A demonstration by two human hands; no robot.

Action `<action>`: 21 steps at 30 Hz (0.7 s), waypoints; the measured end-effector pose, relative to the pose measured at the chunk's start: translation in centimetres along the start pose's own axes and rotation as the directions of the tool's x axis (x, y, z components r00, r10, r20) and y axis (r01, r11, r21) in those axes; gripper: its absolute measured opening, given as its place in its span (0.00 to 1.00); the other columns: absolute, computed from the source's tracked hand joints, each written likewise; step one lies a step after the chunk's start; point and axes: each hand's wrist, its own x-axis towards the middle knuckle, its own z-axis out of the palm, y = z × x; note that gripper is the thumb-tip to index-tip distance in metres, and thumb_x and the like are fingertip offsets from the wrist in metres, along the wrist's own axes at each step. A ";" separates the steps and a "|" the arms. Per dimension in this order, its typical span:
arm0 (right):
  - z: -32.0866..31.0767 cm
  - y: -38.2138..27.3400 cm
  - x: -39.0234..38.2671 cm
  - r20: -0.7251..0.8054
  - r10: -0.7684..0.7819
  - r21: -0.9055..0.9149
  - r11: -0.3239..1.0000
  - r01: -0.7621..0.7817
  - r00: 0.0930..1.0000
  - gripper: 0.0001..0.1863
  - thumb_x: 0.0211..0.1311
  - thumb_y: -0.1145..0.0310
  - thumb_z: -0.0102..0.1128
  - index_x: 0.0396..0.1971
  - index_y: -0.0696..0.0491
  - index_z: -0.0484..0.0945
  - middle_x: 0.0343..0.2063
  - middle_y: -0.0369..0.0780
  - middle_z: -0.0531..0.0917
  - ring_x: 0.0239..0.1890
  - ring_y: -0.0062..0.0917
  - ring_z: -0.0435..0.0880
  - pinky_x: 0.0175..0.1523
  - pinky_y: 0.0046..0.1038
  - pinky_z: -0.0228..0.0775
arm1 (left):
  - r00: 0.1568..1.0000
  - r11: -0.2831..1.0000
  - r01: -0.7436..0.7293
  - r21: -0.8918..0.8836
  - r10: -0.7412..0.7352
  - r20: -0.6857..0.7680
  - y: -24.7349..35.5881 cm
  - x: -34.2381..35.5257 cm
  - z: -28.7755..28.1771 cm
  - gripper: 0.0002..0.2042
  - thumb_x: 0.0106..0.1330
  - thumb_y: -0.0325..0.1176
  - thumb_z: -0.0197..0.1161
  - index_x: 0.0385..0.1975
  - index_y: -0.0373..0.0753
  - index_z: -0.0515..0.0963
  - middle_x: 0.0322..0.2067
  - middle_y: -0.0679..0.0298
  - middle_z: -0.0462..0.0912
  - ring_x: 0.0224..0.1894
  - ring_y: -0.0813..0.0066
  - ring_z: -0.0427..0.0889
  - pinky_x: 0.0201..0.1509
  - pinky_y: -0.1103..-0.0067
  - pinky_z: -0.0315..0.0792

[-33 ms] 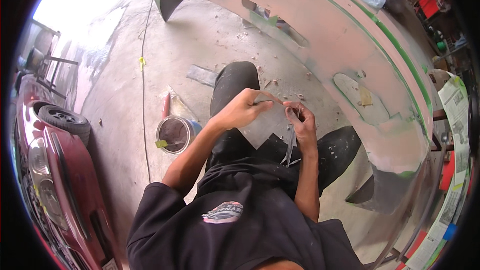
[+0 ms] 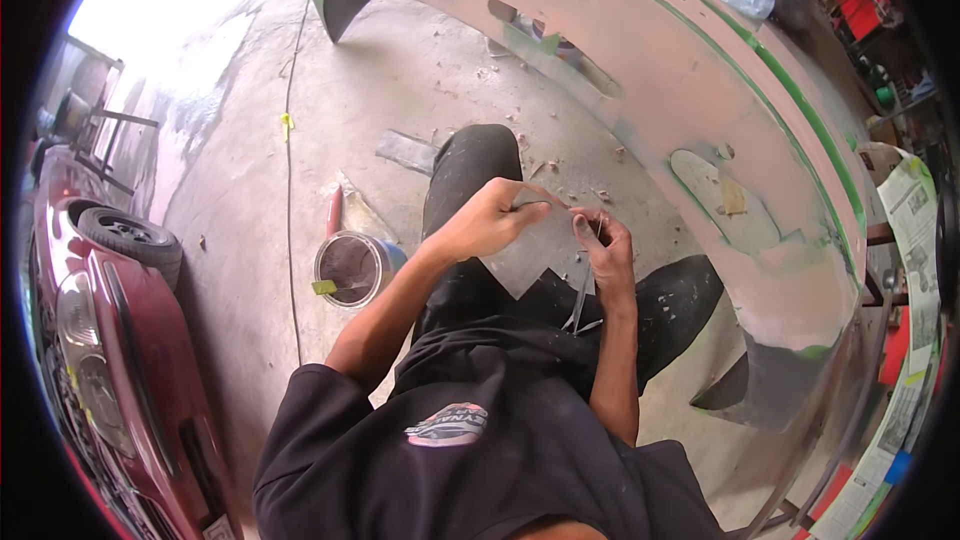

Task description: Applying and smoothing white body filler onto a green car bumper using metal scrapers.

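My left hand (image 2: pixel 490 222) is closed in front of my knees, thumb and fingers pinching the upper edge of a thin grey sheet (image 2: pixel 520 262). The sheet's pointed lower corner stands out against my black trousers. My right hand (image 2: pixel 606 245) is close beside it, fingertips pinched together and nearly touching the left fingertips. From below my right fingers a narrow grey strip (image 2: pixel 581 298) hangs toward my lap; whether it belongs to the same sheet I cannot tell. To the left of my knee stands an open can (image 2: pixel 322 265) with brownish contents and a yellow-green-handled tool (image 2: pixel 325 287) in it.
A long pinkish bumper (image 2: pixel 660 80) with green edges curves from far left to near right. Beyond my left knee lie a grey pad (image 2: pixel 407 151), a red-handled tool (image 2: pixel 334 210) and scattered scraps. A cable (image 2: pixel 289 180) crosses the floor. At left is a red car front (image 2: pixel 150 360) with a wheel (image 2: pixel 128 234).
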 end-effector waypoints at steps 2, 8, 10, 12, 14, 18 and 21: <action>-0.1 0.2 0.0 -0.001 0.011 -0.055 0.998 -0.011 1.000 0.13 0.67 0.61 0.59 0.28 0.57 0.78 0.22 0.27 0.71 0.27 0.11 0.65 0.37 0.15 0.57 | 0.999 1.000 -0.013 0.006 0.013 -0.043 0.1 -0.1 0.2 0.11 0.68 0.29 0.56 0.43 0.30 0.80 0.36 0.62 0.84 0.40 0.81 0.75 0.48 0.81 0.69; -0.2 0.5 -2.2 0.013 0.025 -0.041 0.999 -0.024 1.000 0.16 0.68 0.62 0.55 0.22 0.54 0.73 0.17 0.27 0.67 0.22 0.09 0.62 0.28 0.18 0.51 | 0.992 0.999 -0.047 -0.023 0.044 -0.121 0.9 0.6 -0.4 0.11 0.68 0.32 0.58 0.41 0.30 0.80 0.33 0.64 0.84 0.36 0.81 0.77 0.43 0.82 0.71; -0.2 0.6 -3.1 0.233 -0.081 -0.114 0.987 0.110 0.969 0.15 0.68 0.64 0.55 0.21 0.54 0.73 0.17 0.27 0.67 0.21 0.09 0.61 0.27 0.18 0.50 | 0.880 0.914 0.028 -0.405 -0.215 -0.424 1.0 1.2 -2.0 0.12 0.69 0.34 0.57 0.40 0.29 0.79 0.29 0.64 0.83 0.29 0.82 0.79 0.35 0.82 0.72; 0.0 0.8 -3.1 0.200 0.010 -0.038 0.999 -0.002 0.980 0.16 0.67 0.64 0.57 0.20 0.54 0.73 0.18 0.27 0.68 0.21 0.09 0.61 0.28 0.18 0.51 | 0.904 0.878 0.032 -0.478 -0.230 -0.360 0.9 1.1 -2.9 0.14 0.70 0.37 0.57 0.41 0.31 0.79 0.29 0.65 0.83 0.31 0.82 0.80 0.36 0.82 0.73; 0.1 1.0 -2.5 -0.064 -0.030 0.072 0.997 0.034 0.998 0.15 0.67 0.62 0.59 0.21 0.54 0.74 0.20 0.27 0.70 0.23 0.09 0.62 0.29 0.16 0.51 | 0.948 0.899 0.075 -0.432 -0.198 -0.247 0.5 0.9 -3.0 0.14 0.69 0.39 0.59 0.40 0.32 0.79 0.28 0.67 0.82 0.30 0.83 0.79 0.35 0.82 0.74; -0.2 1.2 -1.0 -0.114 0.011 0.253 0.967 0.019 0.993 0.15 0.68 0.60 0.56 0.28 0.57 0.78 0.20 0.29 0.71 0.25 0.11 0.64 0.33 0.18 0.54 | 0.954 0.723 0.155 -0.673 -0.287 -0.089 -0.9 1.0 -0.4 0.13 0.68 0.39 0.60 0.41 0.34 0.78 0.31 0.68 0.82 0.30 0.83 0.80 0.35 0.81 0.75; -0.6 1.7 0.0 -0.091 0.041 0.109 0.994 -0.031 0.995 0.24 0.71 0.52 0.47 0.23 0.57 0.77 0.14 0.31 0.67 0.21 0.15 0.62 0.30 0.21 0.52 | 0.954 0.585 0.151 -0.796 -0.296 -0.037 -2.3 1.6 1.2 0.12 0.69 0.38 0.57 0.42 0.35 0.77 0.32 0.67 0.82 0.29 0.81 0.81 0.34 0.82 0.76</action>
